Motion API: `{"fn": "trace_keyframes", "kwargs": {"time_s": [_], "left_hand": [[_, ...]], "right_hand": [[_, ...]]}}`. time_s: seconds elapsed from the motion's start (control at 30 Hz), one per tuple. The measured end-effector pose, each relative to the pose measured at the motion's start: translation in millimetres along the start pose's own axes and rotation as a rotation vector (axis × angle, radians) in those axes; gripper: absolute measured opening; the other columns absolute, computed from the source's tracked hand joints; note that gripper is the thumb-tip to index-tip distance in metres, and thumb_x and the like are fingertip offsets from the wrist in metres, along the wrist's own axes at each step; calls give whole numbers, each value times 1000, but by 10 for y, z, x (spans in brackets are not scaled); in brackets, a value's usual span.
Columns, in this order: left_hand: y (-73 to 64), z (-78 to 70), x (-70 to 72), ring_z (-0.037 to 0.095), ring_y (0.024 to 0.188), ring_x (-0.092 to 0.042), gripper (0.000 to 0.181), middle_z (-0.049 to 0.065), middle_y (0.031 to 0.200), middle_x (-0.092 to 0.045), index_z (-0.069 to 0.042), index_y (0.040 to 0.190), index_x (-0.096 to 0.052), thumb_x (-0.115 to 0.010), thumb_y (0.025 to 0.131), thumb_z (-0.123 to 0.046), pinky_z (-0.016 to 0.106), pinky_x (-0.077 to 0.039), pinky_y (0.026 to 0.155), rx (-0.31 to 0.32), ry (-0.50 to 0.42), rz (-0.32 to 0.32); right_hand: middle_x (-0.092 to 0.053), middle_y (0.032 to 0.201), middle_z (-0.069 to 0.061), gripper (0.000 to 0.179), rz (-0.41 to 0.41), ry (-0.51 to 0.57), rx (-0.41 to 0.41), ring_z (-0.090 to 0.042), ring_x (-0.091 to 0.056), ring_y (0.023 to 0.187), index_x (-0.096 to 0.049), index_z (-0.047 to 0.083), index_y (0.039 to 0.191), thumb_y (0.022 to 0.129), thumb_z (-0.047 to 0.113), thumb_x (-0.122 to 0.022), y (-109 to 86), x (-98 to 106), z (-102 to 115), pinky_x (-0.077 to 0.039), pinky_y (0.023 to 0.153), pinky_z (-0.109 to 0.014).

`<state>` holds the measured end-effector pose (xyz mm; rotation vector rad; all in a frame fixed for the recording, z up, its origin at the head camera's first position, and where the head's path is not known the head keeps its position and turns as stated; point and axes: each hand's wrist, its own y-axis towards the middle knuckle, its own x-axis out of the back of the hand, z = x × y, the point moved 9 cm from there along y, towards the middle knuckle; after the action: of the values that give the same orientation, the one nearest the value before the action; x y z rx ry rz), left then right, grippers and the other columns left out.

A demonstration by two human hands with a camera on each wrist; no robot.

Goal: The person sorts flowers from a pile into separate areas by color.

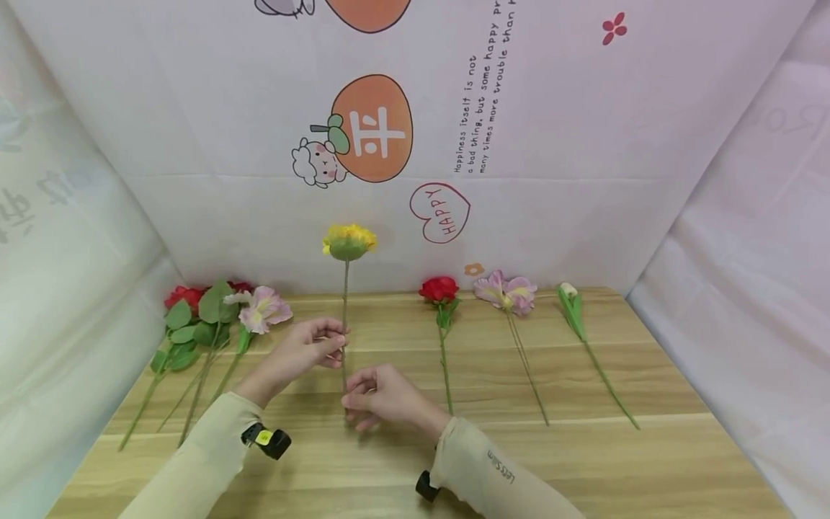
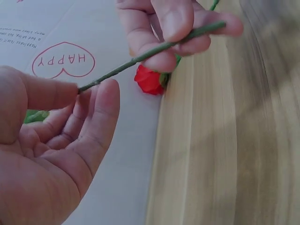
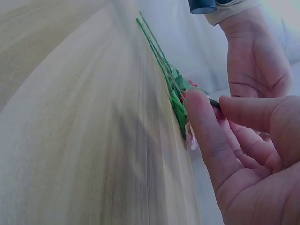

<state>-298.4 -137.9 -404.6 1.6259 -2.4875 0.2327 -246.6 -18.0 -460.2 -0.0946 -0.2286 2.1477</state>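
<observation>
A yellow artificial flower [image 1: 349, 241] stands upright above the table, its bloom at the top against the printed backdrop. My left hand [image 1: 310, 347] pinches its stem around the middle, between thumb and fingers. Lower down, my right hand [image 1: 384, 398] pinches the stem close to its bottom end. In the left wrist view, the bare green stem [image 2: 126, 65] runs from the left thumb and fingers to the right hand's fingers, its cut end poking out past them. Only a short dark bit of the stem [image 3: 213, 103] shows between the right thumb and forefinger in the right wrist view.
On the wooden table [image 1: 311, 468], red roses [image 1: 184, 297] and a pink flower [image 1: 264, 310] lie bunched at the left. Spaced out at the right lie a red rose [image 1: 439, 290], a pale purple flower [image 1: 507, 292] and a white tulip [image 1: 568, 290]. White cloth [image 1: 551, 180] encloses the back and sides.
</observation>
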Motion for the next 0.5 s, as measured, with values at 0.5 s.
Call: {"fn": "trace_keyframes", "kwargs": {"time_s": [0.5], "left_hand": [[111, 60, 14, 32, 92, -65, 34, 23, 111, -57, 12, 132, -49, -57, 102, -2, 34, -62, 79, 11, -15, -53]], "right_hand": [[-70, 94, -17, 28, -6, -20, 15, -30, -71, 78, -61, -7, 120, 96, 4, -70, -14, 15, 6, -63, 66, -45]]}}
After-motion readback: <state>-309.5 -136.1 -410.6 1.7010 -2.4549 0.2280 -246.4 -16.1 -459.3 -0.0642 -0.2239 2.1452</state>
